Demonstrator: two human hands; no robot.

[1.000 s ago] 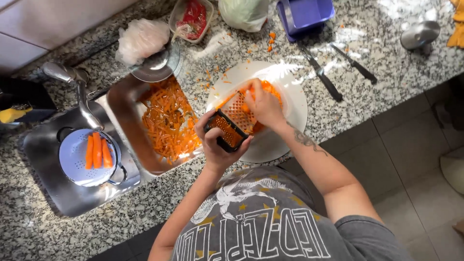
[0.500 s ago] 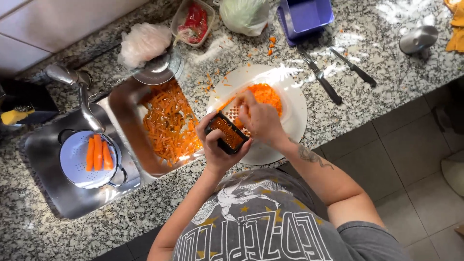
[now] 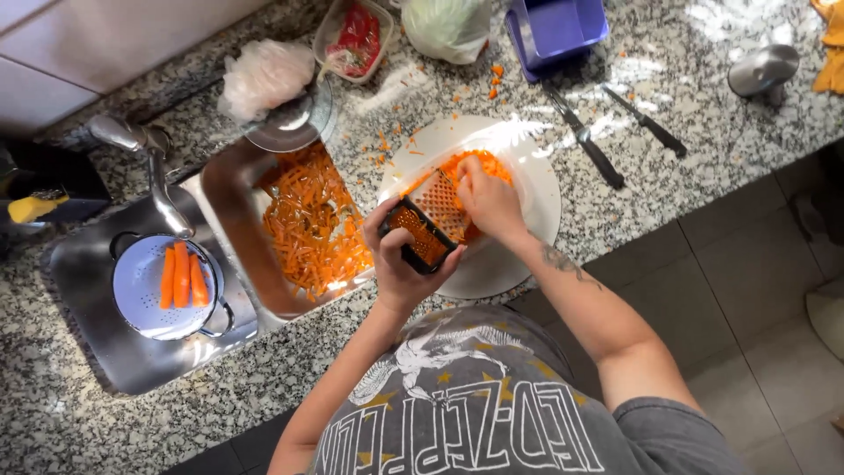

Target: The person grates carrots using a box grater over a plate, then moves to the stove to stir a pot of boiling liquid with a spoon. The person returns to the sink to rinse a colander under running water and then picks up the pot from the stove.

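My left hand (image 3: pixel 397 264) grips the black top of a metal box grater (image 3: pixel 428 220) that leans over a white plate (image 3: pixel 536 220). My right hand (image 3: pixel 486 200) presses a piece of carrot, mostly hidden under the fingers, against the grater's face. A heap of grated carrot (image 3: pixel 479 165) lies on the plate under and behind the grater. Both hands sit close together over the plate's left half.
A sink basin (image 3: pixel 233 211) to the left holds carrot peelings (image 3: pixel 312 224). A blue colander (image 3: pixel 145 295) with three peeled carrots (image 3: pixel 180 274) sits under the tap (image 3: pixel 158 185). Two knives (image 3: pixel 593 149) and a purple box (image 3: pixel 558 26) lie beyond the plate. Carrot bits dot the granite counter (image 3: pixel 703 114).
My right hand has slid up and down along the grater with the carrot piece. My left hand and the grater stay almost in place.
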